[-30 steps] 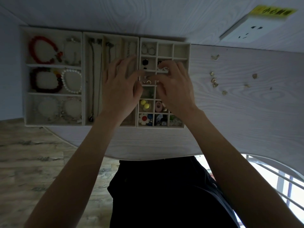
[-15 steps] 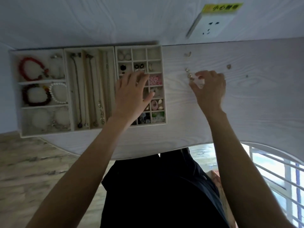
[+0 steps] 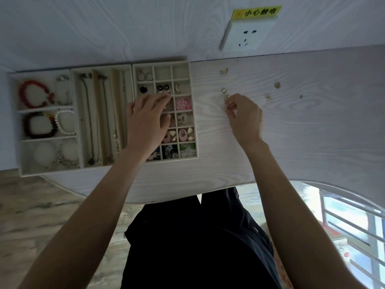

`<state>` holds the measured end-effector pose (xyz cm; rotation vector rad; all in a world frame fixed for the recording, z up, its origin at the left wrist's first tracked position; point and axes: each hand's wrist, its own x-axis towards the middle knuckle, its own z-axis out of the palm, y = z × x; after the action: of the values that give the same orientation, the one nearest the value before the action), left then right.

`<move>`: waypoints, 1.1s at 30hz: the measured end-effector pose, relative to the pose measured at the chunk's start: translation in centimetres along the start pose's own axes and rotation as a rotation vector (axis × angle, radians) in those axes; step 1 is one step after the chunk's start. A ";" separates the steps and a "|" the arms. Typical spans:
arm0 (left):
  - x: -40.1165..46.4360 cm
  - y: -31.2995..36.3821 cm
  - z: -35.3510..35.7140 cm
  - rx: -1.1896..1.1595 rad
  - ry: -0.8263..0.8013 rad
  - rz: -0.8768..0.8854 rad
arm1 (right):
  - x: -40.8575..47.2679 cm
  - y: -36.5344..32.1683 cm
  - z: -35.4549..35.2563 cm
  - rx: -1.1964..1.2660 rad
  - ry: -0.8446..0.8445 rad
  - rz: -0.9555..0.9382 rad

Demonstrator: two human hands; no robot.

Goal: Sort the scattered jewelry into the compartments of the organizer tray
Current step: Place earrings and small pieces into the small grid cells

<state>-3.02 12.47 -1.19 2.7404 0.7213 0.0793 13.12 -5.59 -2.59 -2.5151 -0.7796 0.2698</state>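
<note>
The organizer tray (image 3: 192,113) sat on the left part of the pale wood-grain bench (image 3: 302,132), its back edge against the wall and its front edge set back from the bench's curved near edge. It was made of 3 sections side by side: bracelets (image 3: 39,110) on the left, necklaces (image 3: 100,117) in the middle, and a grid of small compartments on the right. The necklaces lay stretched with their long axes running from the wall toward the person.

The left hand (image 3: 145,124) lay over the grid section with its fingers (image 3: 160,99) straight and spread, reaching toward the middle rows and holding nothing that showed.

To the right of the tray the bench top lay open, with a wide bare stretch out to the right edge of the view. The scattered jewelry (image 3: 224,70) lay there in a loose band near the wall, small gold pieces well apart from one another. The right hand (image 3: 245,117) rested among them, its fingers (image 3: 230,104) curled and pinching a small gold piece (image 3: 226,97) at the tips. Which way that piece pointed was too small to tell.

A wall socket (image 3: 248,38) with a yellow label sat above the bench's back edge.
</note>
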 end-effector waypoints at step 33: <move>0.3 -0.5 -0.1 -0.006 0.034 0.043 | 0.2 -1.4 0.0 0.253 -0.010 0.126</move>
<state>-2.98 13.06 -1.28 2.7556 0.6702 0.1377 12.60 -4.43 -1.90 -2.3270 -0.5527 0.3987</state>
